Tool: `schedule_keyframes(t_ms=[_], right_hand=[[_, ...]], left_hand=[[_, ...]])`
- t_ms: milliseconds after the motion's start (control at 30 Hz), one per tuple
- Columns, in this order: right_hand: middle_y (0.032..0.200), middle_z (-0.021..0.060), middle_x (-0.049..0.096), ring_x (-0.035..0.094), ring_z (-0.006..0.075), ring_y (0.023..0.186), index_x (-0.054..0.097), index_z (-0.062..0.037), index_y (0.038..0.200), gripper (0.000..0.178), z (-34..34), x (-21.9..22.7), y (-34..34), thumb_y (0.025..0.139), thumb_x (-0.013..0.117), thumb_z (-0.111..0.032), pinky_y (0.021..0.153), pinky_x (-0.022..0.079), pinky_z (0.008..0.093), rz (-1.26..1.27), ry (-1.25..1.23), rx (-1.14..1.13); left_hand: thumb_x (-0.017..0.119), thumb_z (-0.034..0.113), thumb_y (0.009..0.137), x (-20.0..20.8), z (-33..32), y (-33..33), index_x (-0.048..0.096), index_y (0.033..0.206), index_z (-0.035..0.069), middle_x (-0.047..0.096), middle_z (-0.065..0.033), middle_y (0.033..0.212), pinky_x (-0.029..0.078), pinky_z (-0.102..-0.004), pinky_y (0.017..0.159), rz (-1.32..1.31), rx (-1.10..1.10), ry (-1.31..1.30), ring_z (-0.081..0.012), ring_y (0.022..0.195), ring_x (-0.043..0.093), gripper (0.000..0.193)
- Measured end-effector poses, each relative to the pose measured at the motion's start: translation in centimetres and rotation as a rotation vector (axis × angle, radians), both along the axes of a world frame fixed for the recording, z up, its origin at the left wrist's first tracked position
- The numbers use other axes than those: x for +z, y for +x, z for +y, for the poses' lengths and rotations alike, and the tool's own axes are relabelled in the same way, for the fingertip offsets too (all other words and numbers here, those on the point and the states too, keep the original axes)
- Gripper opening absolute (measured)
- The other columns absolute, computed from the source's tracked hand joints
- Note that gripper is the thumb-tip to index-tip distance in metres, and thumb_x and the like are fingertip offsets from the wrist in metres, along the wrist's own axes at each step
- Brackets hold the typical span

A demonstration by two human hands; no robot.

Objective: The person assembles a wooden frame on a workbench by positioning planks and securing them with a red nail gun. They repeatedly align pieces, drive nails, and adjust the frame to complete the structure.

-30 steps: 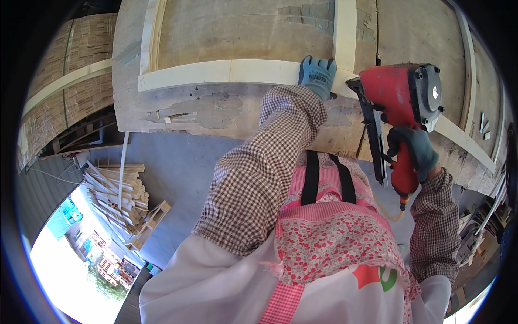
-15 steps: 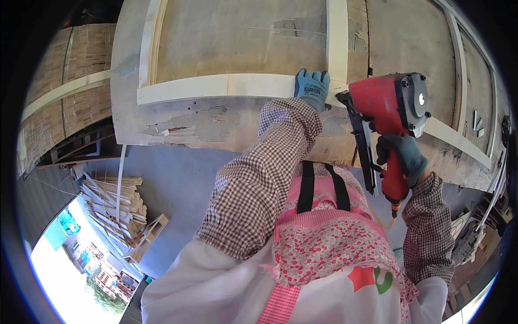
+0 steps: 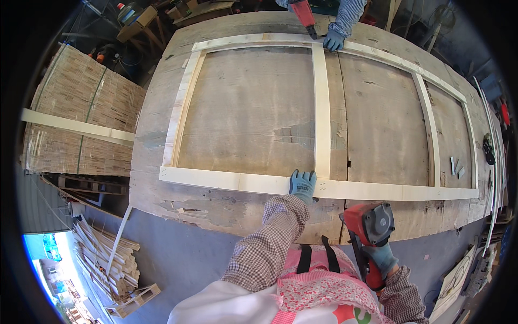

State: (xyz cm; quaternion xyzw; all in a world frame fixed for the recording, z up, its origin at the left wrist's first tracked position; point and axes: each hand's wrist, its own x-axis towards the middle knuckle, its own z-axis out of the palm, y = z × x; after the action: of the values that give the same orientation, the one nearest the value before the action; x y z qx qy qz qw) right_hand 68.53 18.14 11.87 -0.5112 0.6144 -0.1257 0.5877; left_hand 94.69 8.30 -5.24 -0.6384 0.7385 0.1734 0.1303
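A long pale wooden frame (image 3: 232, 181) with cross bars lies flat on the worn plywood tabletop (image 3: 248, 213). My left hand (image 3: 303, 185), in a blue work glove, grips the near rail just left of where a cross bar (image 3: 321, 119) meets it. Small fastener marks show in the wood at that joint. In my gloved right hand (image 3: 382, 256) is a red and black pneumatic nail gun (image 3: 369, 224), held by its handle near the table's front edge, its nose apart from the frame. Part of that hand is hidden behind the tool.
Across the table, a co-worker's gloved hand (image 3: 333, 40) rests at the far rail beside another red nail gun (image 3: 304, 15). Small metal strips (image 3: 457, 167) lie inside the frame at right. Strapped wood stacks (image 3: 81, 108) stand at left, above loose slats (image 3: 102, 254) on the floor.
My right hand has drawn the nail gun down and away from the rail. My left hand stays on the rail. The view has tilted up, bringing the far rail and co-worker into sight.
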Motion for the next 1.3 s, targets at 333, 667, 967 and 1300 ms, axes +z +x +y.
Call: schedule_keyframes(t_ms=[333,667,967,1300], right_hand=[[0.089,0.0075,0.061,0.059,0.0185,0.073,0.058,-0.0015,0.099,0.032,11.8,-2.7,-9.3,0.067,0.061,-0.005,0.062,0.049,0.0324,0.051,0.018,-0.537],[0.082,0.007,0.062,0.059,0.018,0.069,0.06,0.0003,0.093,0.03,22.0,-7.3,-23.3,0.064,0.064,-0.01,0.058,0.048,0.0323,0.305,0.152,-0.728],[0.075,0.0066,0.062,0.059,0.0175,0.065,0.061,0.0019,0.087,0.031,40.7,-13.4,-36.7,0.062,0.066,-0.014,0.055,0.047,0.0321,0.372,0.313,-1.146],[0.064,0.0102,0.06,0.058,0.0195,0.048,0.059,0.0038,0.081,0.016,29.1,-7.9,-48.5,0.068,0.059,-0.005,0.045,0.047,0.0302,0.054,0.174,-1.339]], left_hand=[[0.071,0.054,0.055,1.6,0.9,0.8,0.028,0.131,0.007,0.041,-0.0111,0.121,0.011,-0.045,0.104,0.028,0.02,0.087,-0.0262,0.116,0.034,0.099],[0.067,0.054,0.054,-0.2,1.4,-0.6,0.013,0.135,0.0,0.021,-0.0176,0.138,0.006,-0.0462,0.106,-0.173,0.119,-0.102,-0.0331,0.13,0.014,0.111],[0.07,0.04,0.065,-0.2,11.4,-17.9,0.015,0.135,-0.003,0.023,-0.0252,0.136,0.019,-0.0397,0.104,0.228,0.528,-0.253,-0.0367,0.127,0.021,0.098],[0.061,0.045,0.077,2.8,1.8,-41.3,0.034,0.124,0.003,0.047,-0.0178,0.117,0.047,-0.0355,0.082,1.365,1.246,0.42,-0.0257,0.102,0.053,0.069]])
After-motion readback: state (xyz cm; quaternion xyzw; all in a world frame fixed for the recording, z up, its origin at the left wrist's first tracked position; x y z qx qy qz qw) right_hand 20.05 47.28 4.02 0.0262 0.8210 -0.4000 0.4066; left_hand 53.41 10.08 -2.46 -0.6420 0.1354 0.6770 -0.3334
